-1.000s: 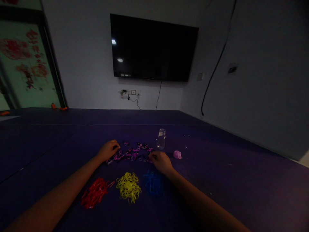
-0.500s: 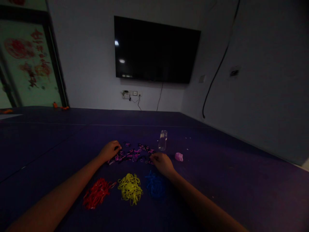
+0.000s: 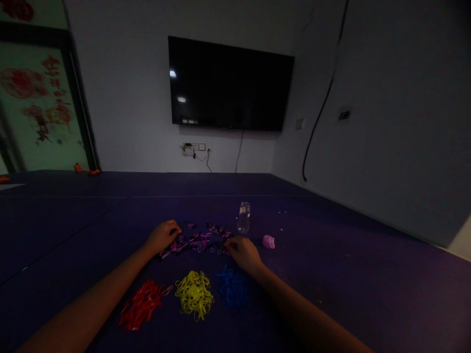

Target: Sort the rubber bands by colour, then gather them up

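Pink and black bands [image 3: 200,242] lie scattered on the dark purple table, between my two hands. My left hand [image 3: 164,235] rests at their left edge, fingers curled; what its fingertips hold, if anything, is too small to tell. At the right edge of the scatter is my right hand [image 3: 243,252], thumb and fingers pinched low over the bands, with their tips too dark to make out. Nearer to me lie a red pile [image 3: 143,304], a yellow pile [image 3: 195,294] and a blue pile [image 3: 232,287] of bands, the blue one beside my right forearm.
Behind my right hand a clear bottle [image 3: 243,218] stands on the table [image 3: 331,264]. A pink bundle [image 3: 268,241] lies to its right, with small white bits beyond. A television [image 3: 230,83] hangs on the far wall; small orange objects [image 3: 78,167] are at the far left.
The whole view has shifted slightly, so things appear a little lower and further left. Both hands stay at about the same places beside the scattered bands.
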The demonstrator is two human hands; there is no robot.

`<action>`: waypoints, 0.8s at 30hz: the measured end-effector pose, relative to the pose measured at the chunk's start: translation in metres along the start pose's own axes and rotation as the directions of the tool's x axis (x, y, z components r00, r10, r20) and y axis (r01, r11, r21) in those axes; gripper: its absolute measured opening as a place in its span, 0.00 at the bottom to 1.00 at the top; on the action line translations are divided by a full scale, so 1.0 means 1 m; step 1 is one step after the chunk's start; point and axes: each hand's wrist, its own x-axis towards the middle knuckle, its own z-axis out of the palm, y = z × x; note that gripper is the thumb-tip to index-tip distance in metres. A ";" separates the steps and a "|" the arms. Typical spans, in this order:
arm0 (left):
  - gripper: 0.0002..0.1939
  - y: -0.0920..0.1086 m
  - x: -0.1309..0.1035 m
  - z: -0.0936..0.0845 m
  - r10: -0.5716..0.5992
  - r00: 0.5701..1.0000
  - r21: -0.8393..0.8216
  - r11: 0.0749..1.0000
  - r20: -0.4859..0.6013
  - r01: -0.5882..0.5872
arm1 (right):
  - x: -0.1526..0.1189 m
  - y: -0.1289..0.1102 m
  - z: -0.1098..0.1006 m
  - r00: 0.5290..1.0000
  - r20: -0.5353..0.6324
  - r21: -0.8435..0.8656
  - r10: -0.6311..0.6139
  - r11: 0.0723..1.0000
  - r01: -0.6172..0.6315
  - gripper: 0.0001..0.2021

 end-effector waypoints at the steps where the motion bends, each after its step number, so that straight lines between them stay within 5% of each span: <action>1: 0.10 0.000 0.000 0.000 0.004 1.000 -0.001 1.000 -0.001 -0.004 | 0.000 0.000 0.000 1.000 0.000 0.003 -0.005 1.000 0.005 0.11; 24: 0.11 0.003 0.000 -0.003 0.005 1.000 0.006 1.000 0.007 -0.005 | -0.001 -0.003 -0.001 1.000 0.009 -0.022 0.002 1.000 -0.002 0.11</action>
